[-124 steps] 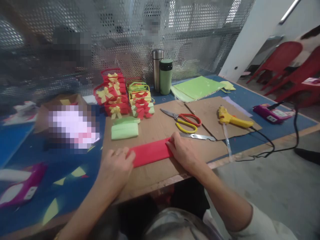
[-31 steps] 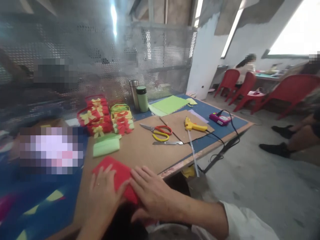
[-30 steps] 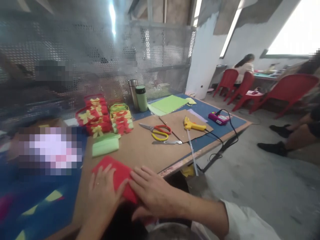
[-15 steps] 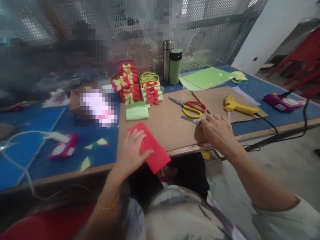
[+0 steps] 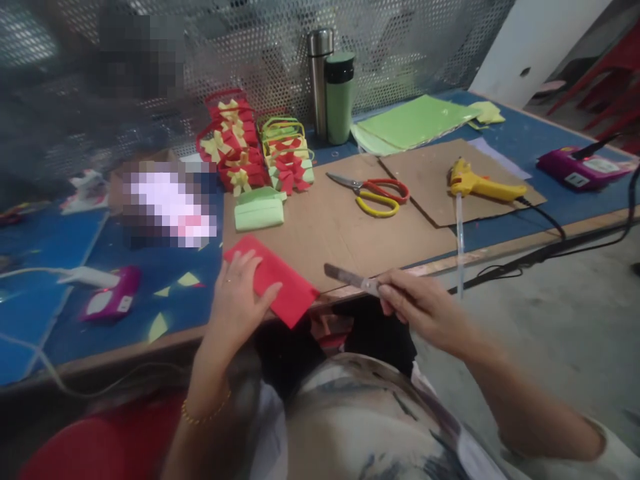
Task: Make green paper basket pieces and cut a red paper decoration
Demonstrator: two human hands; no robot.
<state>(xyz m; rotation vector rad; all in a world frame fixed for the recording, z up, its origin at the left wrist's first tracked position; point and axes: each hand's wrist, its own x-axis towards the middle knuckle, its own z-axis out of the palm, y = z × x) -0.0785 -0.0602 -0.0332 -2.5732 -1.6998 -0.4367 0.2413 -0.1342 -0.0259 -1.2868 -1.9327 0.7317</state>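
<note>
A folded red paper piece lies on the brown cardboard work surface at the table's near edge, one corner hanging over it. My left hand presses flat on the red paper, fingers spread. My right hand is closed round the handle of a slim metal knife, held above the table edge with the blade pointing left toward the red paper.
Red-and-yellow scissors and a yellow glue gun lie further back. Small red and green paper baskets, a folded green piece, two flasks, green sheets, a purple power strip.
My right hand left the red paper, reached to the knife beside the scissors, picked it up and brought it back toward the red paper. The camera tilted down.
</note>
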